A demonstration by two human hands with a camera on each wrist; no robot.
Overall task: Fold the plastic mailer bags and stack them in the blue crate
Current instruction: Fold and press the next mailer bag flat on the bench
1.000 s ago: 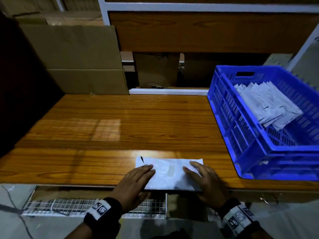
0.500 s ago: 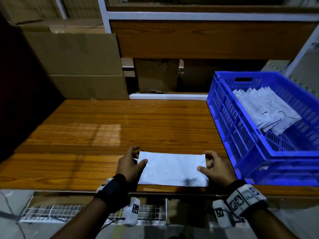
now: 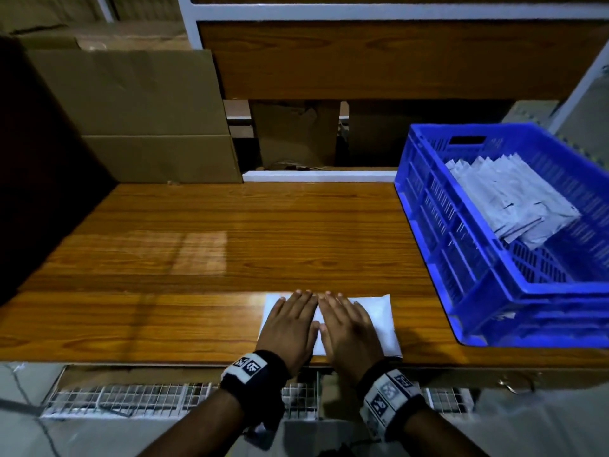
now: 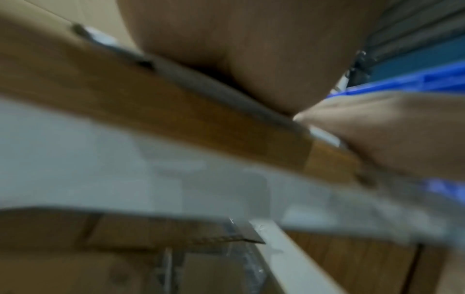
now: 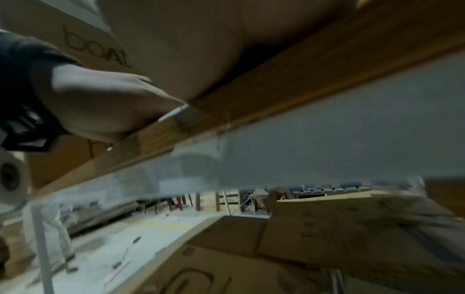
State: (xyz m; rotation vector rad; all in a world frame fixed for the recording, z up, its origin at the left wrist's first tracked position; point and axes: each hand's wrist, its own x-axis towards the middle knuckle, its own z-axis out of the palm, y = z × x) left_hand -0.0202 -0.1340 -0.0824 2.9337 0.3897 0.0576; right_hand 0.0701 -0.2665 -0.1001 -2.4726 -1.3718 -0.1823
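A white plastic mailer bag lies flat at the front edge of the wooden table. My left hand and right hand lie side by side on it, palms down, fingers straight, pressing it flat. The hands cover most of the bag's left and middle. At the right stands the blue crate holding a slanted pile of folded white mailer bags. The wrist views are blurred and show only each palm's underside on the table edge, with the other hand beside it.
Brown cardboard boxes stand behind the table at the left. A wooden shelf panel with a white frame crosses the back. A wire rack sits below the table's front edge. More cardboard boxes lie under the table.
My hands moved in from the bag's left and right ends, where they held it by the edges, to its middle. They now press flat on it side by side.
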